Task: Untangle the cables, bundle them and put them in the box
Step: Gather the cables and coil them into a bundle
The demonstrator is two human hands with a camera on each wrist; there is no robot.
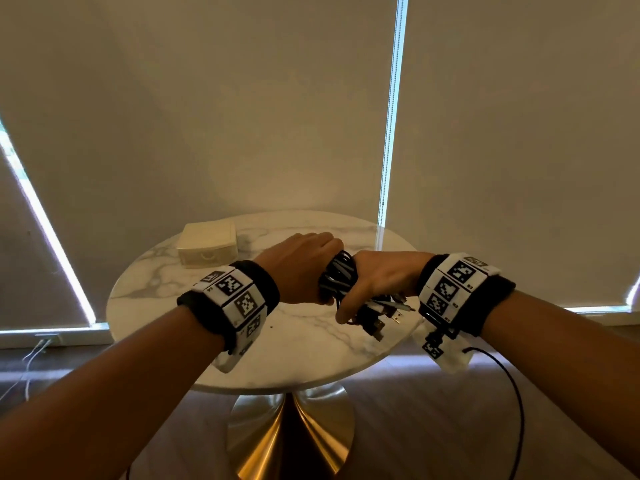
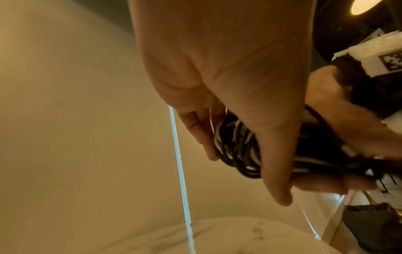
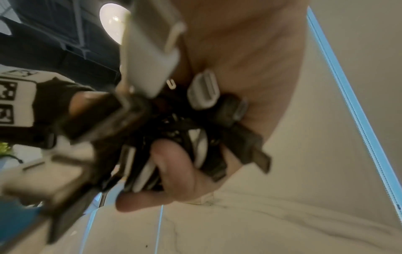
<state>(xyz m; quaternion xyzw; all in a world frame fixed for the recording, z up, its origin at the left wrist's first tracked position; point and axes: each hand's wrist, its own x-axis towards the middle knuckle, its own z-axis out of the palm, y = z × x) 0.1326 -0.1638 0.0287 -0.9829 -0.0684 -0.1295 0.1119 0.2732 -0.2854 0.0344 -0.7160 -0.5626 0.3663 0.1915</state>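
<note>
Marble table (image 1: 298, 344): round white top with grey veins, on a gold cone foot; both hands are above it.
Cables (image 1: 337, 277): black and white cords wound into one bundle, held in the air between the two hands, above the middle of the table.
Left hand (image 1: 301, 266): fingers are curled around the looped end of the bundle; in the left wrist view the thumb (image 2: 275, 154) lies across the coils and the other fingers close behind them.
Right hand (image 1: 375, 284): it grips the other end of the bundle, fingers wrapped around the cords, thumb (image 3: 172, 173) pressed on them.
Plugs (image 1: 384, 315): several loose ends with metal tips stick out under the right hand, toward the wrist; the right wrist view is blurred, so I cannot count them.
Box (image 1: 207, 247): cream colour, on the far left part of the table, well apart from the hands; it looks closed, but this is not sure.
Wrist bands (image 1: 235, 296): white blocks with black square codes on both wrists.
</note>
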